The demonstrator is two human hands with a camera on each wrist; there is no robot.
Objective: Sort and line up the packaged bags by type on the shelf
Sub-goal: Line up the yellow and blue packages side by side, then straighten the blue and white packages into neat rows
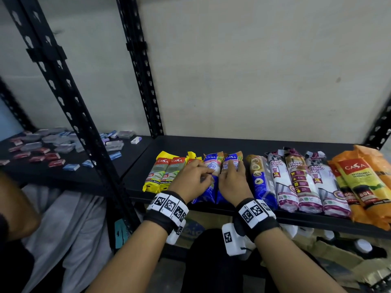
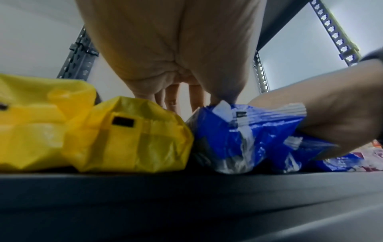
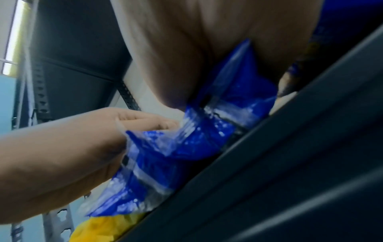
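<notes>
On the black shelf (image 1: pixel 211 144) we see the packs lying in one row: yellow packs (image 1: pixel 163 172) at the left, then two blue packs side by side, a third blue pack (image 1: pixel 261 182), white-and-purple drawstring packs (image 1: pixel 296 178) and orange packs (image 1: pixel 359 182) at the right. Our left hand (image 1: pixel 191 178) rests on the left blue pack (image 2: pixel 234 139) with fingers bent, the fingertips pinching its wrapper. Our right hand (image 1: pixel 231 180) lies on the right blue pack (image 1: pixel 232 161) with fingers nearly straight, pressing it and closing around nothing.
</notes>
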